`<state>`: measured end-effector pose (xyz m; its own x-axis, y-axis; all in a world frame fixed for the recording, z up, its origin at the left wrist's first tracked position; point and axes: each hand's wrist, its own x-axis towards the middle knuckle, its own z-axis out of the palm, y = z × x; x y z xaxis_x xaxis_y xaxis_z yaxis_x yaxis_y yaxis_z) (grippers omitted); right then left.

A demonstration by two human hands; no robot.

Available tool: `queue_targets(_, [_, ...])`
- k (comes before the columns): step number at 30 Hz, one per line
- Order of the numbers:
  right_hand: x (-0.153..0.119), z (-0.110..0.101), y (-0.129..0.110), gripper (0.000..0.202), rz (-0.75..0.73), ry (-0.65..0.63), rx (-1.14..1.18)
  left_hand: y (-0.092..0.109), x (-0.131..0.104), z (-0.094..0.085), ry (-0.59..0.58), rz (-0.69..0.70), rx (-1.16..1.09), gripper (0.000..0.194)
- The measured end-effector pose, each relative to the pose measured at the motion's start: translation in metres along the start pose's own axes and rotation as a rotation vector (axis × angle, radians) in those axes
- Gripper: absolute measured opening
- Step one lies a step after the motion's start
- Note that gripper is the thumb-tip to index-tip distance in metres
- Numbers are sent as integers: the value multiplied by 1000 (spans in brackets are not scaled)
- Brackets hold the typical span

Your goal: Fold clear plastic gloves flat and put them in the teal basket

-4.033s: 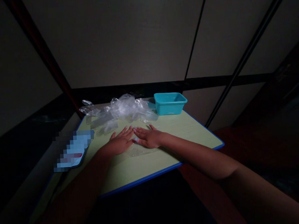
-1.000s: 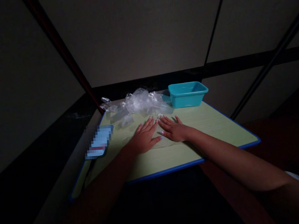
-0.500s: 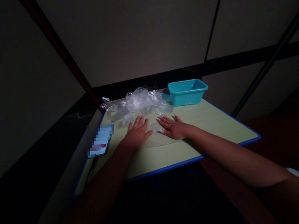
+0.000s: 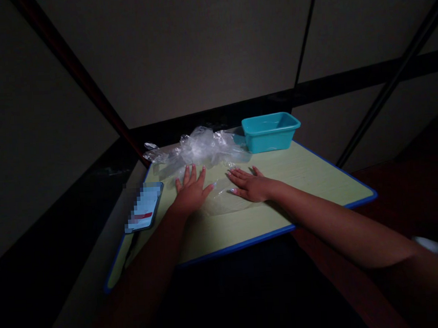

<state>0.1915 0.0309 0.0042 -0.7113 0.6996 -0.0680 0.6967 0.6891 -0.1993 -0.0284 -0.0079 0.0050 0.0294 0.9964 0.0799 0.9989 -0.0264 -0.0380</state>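
A thin clear plastic sheet or bag [image 4: 223, 203] lies flat on the yellow-green tabletop [image 4: 240, 226]. On its left part rests my left hand [image 4: 191, 194], palm down with the fingers spread. My right hand [image 4: 251, 186] is pressed flat on its right part, fingers stretched out and the thumb pointing left. Neither hand grasps anything. Just beyond my fingertips is a crumpled heap of clear plastic [image 4: 203, 147]; whether it is separate bags or one piece I cannot tell.
A turquoise plastic basket [image 4: 271, 140] stands at the back right of the table. Along the left edge lies a phone [image 4: 146, 207] with a lit, partly blurred screen and a dark cable. Blue trim [image 4: 238, 245] edges the table. Dark panelled walls rise behind it.
My left hand has slid to the left across the plastic, widening the gap between my hands. My right hand stays nearly in place. The whole view has shifted slightly.
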Motion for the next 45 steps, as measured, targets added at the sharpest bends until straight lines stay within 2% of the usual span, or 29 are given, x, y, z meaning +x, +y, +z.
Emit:
queue_targets(6, [-1,-4,-1,64,5,9,14,-3,-1,-7,38,-16,2,68])
queue_targets(16, [-2,-5,-3,64,11,-18,7,-6,4,6,19,-7,51,66])
queue_targets(22, [-2,-3,-2,63,3,-9,21,-5,6,8,20,-23,19,67])
queue_targets(29, [-13,-14,-5,59,-58,83,48,-2,1,-5,166,49,-37,57])
queue_targets(31, [-24,-15,-15,60,-91,94,42,-2,-2,-9,137,128,-55,57])
queue_targets(33, [-37,-12,-29,63,-119,95,41,-3,-4,-13,51,206,-71,59])
queue_targets(38, [-67,9,-63,67,-188,32,92,-6,-7,-14,-172,320,-111,69])
queue_targets(41, [-80,15,-68,66,-159,40,109,-8,-5,-10,-214,351,-125,70])
queue_targets(45, [-97,13,-58,63,-94,68,102,-11,-2,-4,-240,359,-150,69])
